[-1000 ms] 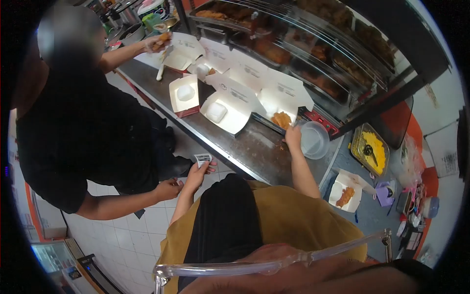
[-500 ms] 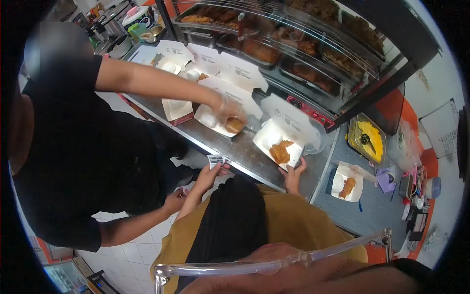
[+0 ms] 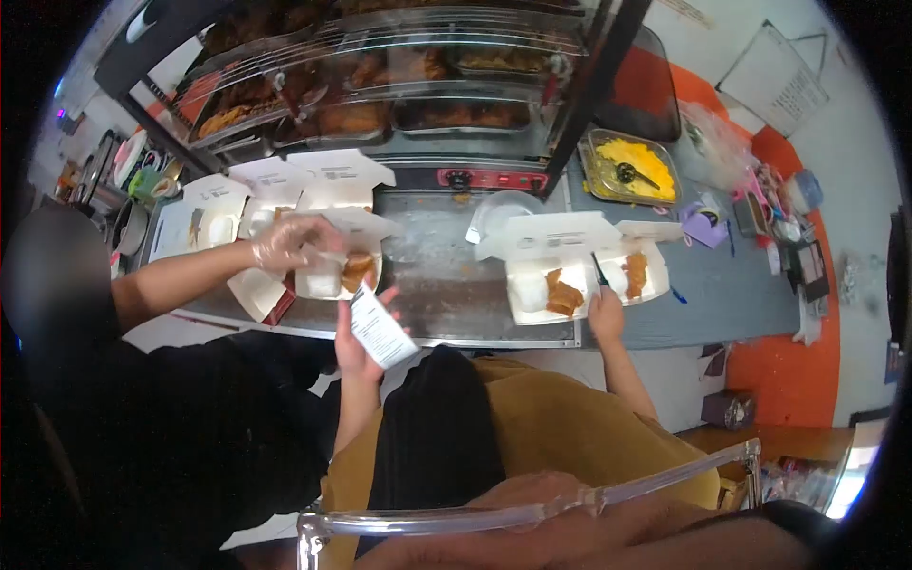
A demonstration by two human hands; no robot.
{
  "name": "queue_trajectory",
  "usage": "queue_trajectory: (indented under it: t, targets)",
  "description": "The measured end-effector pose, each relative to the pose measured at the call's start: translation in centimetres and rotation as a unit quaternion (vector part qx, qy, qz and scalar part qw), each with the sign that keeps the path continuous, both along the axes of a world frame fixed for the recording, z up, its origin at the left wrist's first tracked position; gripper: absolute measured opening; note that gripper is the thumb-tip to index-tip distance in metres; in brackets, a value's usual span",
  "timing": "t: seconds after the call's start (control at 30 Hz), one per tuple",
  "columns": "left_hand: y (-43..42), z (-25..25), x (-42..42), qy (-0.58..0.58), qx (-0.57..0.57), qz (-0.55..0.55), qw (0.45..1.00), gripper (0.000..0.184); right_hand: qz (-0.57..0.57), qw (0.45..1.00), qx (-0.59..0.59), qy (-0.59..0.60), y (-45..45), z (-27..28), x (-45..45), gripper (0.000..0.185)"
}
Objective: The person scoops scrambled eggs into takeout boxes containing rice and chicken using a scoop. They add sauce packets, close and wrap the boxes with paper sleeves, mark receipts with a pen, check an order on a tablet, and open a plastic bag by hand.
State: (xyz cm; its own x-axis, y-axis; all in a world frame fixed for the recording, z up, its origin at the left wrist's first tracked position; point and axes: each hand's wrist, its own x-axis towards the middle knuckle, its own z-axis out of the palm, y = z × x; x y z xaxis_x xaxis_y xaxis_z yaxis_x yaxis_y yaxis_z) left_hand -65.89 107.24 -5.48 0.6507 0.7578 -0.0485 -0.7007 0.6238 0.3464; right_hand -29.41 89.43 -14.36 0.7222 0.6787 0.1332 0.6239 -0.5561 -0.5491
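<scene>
My left hand point(image 3: 357, 347) holds a white printed slip point(image 3: 380, 329) in front of the counter. My right hand point(image 3: 605, 313) is closed at the near right corner of an open box point(image 3: 540, 310), which holds white wrapped rice point(image 3: 527, 291) and fried chicken point(image 3: 564, 296). A dark narrow strip shows just above these fingers; I cannot make out what it is. Touching that box on its right stands a second open box point(image 3: 655, 280) with rice and chicken point(image 3: 636, 274). To the left, a co-worker's gloved hand point(image 3: 296, 242) is over another open box with chicken point(image 3: 357, 270).
More open boxes point(image 3: 323, 182) stand at the counter's left. Behind them is a heated display case point(image 3: 408, 174) with trays of fried food. A clear round container point(image 3: 503, 211), a tray of yellow food point(image 3: 622, 171), a purple holder point(image 3: 704, 228) and a blue pen point(image 3: 678, 295) are on the right.
The view has turned right. My right hand has moved the chicken box rightward, up against the other box. My left hand has raised the slip. The co-worker's gloved hand has lifted off the chicken.
</scene>
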Motion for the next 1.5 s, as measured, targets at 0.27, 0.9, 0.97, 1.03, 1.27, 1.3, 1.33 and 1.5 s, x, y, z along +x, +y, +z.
queue_trajectory:
  t: [0.27,0.9,0.97,1.03,1.27,1.3,1.33,1.5]
  targets:
    - [2.1,1.8,2.1,-0.105,-0.037,-0.112,0.987,0.059,-0.075,0.972,-0.05,-0.219,1.9,3.0,-0.6,0.03]
    - [2.4,5.2,-0.5,-0.163,0.018,-0.102,0.981,0.06,-0.137,0.925,0.246,-0.256,4.4,5.9,7.7,0.025]
    - [2.4,5.3,-1.2,-0.172,0.03,-0.093,0.98,0.06,-0.066,0.958,0.248,-0.128,9.4,4.7,2.1,0.022]
    - [2.6,5.6,-2.0,-0.166,0.021,-0.079,0.983,0.061,0.138,0.971,0.192,0.037,13.9,5.2,-7.3,0.024]
    - [3.0,5.2,-5.1,-0.167,0.016,-0.039,0.985,0.061,0.345,0.87,-0.117,0.332,25.4,2.3,-23.6,0.062]
    - [3.0,5.2,-5.5,-0.167,0.015,-0.035,0.985,0.061,0.315,0.872,-0.16,0.338,26.0,2.5,-24.4,0.064]
    - [2.9,5.2,-5.8,-0.16,0.011,-0.028,0.987,0.06,0.317,0.871,-0.162,0.338,26.5,1.6,-24.5,0.064]
    - [2.9,4.9,-6.9,-0.147,-0.002,-0.009,0.989,0.06,0.328,0.909,-0.09,0.241,25.5,-1.7,-21.8,0.055]
